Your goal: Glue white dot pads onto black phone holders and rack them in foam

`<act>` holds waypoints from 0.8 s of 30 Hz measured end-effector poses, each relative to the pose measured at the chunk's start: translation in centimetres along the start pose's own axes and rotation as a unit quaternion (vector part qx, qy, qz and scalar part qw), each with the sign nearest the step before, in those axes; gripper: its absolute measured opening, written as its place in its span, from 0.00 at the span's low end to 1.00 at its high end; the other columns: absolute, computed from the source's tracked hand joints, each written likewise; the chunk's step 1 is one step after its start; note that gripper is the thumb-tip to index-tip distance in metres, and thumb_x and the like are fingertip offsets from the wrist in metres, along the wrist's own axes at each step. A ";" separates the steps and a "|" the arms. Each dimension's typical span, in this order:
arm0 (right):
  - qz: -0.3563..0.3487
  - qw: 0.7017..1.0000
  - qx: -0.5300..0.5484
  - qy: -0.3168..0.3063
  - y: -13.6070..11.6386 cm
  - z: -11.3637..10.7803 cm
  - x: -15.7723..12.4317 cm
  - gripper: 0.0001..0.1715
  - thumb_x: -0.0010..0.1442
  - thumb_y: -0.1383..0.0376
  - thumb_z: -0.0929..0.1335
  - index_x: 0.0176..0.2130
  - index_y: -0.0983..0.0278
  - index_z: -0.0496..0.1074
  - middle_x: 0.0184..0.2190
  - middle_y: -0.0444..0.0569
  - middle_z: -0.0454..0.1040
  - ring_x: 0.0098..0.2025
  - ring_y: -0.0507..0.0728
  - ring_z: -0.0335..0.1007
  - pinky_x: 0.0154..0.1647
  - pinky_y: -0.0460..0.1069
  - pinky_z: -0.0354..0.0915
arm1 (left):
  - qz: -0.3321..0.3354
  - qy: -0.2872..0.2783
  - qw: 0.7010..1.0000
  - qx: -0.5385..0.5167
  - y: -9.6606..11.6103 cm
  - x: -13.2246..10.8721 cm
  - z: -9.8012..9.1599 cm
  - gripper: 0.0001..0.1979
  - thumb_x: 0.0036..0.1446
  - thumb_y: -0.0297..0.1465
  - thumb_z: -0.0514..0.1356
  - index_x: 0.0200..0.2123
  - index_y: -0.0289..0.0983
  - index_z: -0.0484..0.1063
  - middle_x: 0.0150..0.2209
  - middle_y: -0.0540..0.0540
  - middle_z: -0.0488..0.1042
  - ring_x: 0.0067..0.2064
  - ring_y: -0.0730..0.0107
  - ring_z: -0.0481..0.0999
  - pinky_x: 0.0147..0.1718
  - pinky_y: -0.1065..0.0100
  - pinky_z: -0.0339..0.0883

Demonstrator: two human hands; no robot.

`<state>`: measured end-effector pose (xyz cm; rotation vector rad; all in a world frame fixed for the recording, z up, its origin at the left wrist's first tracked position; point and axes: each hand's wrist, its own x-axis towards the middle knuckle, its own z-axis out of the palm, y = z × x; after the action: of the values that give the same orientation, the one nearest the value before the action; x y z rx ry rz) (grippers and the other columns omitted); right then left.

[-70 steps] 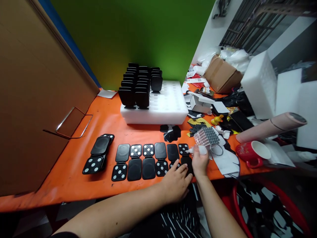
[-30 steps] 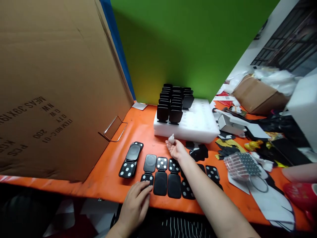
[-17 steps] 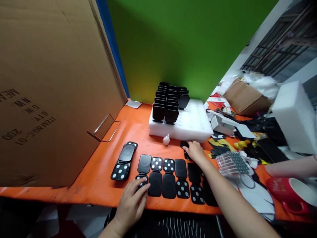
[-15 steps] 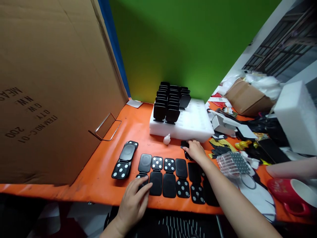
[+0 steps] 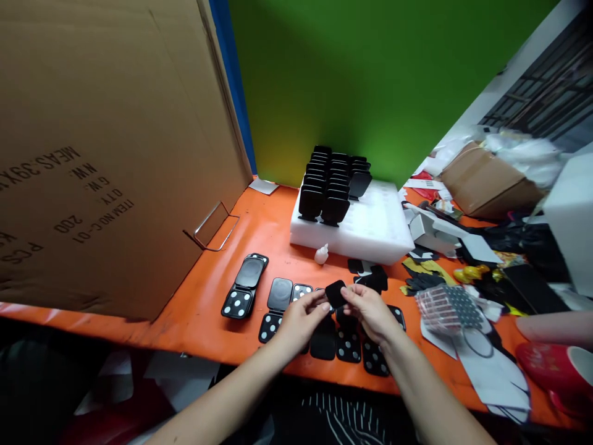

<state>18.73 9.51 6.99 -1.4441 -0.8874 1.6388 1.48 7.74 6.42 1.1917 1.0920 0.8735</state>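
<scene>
My right hand (image 5: 369,307) pinches a small black square piece (image 5: 336,294) by its right edge, above the row of black cases. My left hand (image 5: 303,316) is at the left edge of the same piece, thumb and fingers near it; whether it grips the piece is hard to tell. Beneath both hands lie open black cases, some with white dots, such as the dotted one (image 5: 348,344) and the plain one (image 5: 280,294). More black squares (image 5: 376,278) lie just beyond my right hand.
A white foam block (image 5: 370,238) holds rows of upright black pieces (image 5: 323,191). A small white bottle (image 5: 321,254) stands before it. Stacked cases (image 5: 244,287) and a wire stand (image 5: 215,228) are at left, beside a large carton (image 5: 115,111). A red mug (image 5: 546,371) is at right.
My right hand has come back from the loose black squares with one piece. My left hand has moved right and up to meet it. The view has shifted slightly.
</scene>
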 end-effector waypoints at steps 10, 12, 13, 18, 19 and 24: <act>-0.044 0.987 -0.144 0.054 0.9 0.2 -4.0 0.17 0.50 0.53 0.67 0.24 0.64 0.63 0.18 0.40 0.63 0.21 0.49 0.59 0.22 0.44 0.55 | -0.014 0.018 0.987 0.159 -0.1 -0.8 1.1 0.13 0.52 0.39 0.54 0.23 0.36 0.64 0.22 0.54 0.64 0.25 0.75 0.62 0.24 0.74 0.54; -0.057 0.982 -0.170 0.058 1.0 -0.1 -4.2 0.16 0.50 0.54 0.66 0.24 0.64 0.63 0.19 0.40 0.63 0.22 0.49 0.58 0.23 0.44 0.55 | -0.007 0.016 0.985 0.172 -0.3 -0.8 1.3 0.14 0.53 0.40 0.53 0.23 0.36 0.64 0.22 0.54 0.64 0.26 0.75 0.63 0.24 0.74 0.53; -0.062 0.980 -0.182 0.058 1.2 -0.2 -4.3 0.15 0.50 0.54 0.66 0.25 0.64 0.64 0.19 0.40 0.63 0.22 0.50 0.58 0.24 0.44 0.55 | -0.007 0.017 0.984 0.174 -0.4 -0.8 1.4 0.14 0.53 0.41 0.54 0.23 0.36 0.64 0.22 0.54 0.64 0.26 0.75 0.63 0.24 0.74 0.53; -0.074 0.968 -0.232 0.052 1.9 -1.5 -5.1 0.15 0.52 0.54 0.65 0.24 0.63 0.63 0.20 0.40 0.62 0.24 0.50 0.56 0.26 0.44 0.55 | -0.038 0.018 0.987 0.158 -1.0 -0.7 1.3 0.17 0.50 0.44 0.56 0.21 0.36 0.60 0.18 0.55 0.59 0.22 0.76 0.60 0.22 0.74 0.51; -0.075 0.968 -0.231 0.056 1.9 -2.2 -5.4 0.15 0.52 0.54 0.64 0.24 0.62 0.62 0.20 0.40 0.61 0.24 0.50 0.56 0.26 0.44 0.55 | -0.036 0.010 0.988 0.150 -0.9 -0.9 1.2 0.17 0.50 0.44 0.55 0.21 0.36 0.61 0.19 0.55 0.60 0.23 0.76 0.60 0.22 0.74 0.51; -0.057 0.967 -0.209 0.131 2.4 -7.6 -8.1 0.17 0.52 0.51 0.63 0.25 0.62 0.60 0.21 0.41 0.59 0.25 0.51 0.56 0.27 0.45 0.56 | -0.009 -0.056 0.981 0.188 -0.2 -3.0 0.6 0.15 0.56 0.41 0.50 0.25 0.36 0.64 0.24 0.52 0.65 0.27 0.73 0.64 0.26 0.73 0.55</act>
<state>26.63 1.36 7.74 -1.8070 -1.1837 1.1830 1.27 4.67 6.76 1.5199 1.2055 0.5902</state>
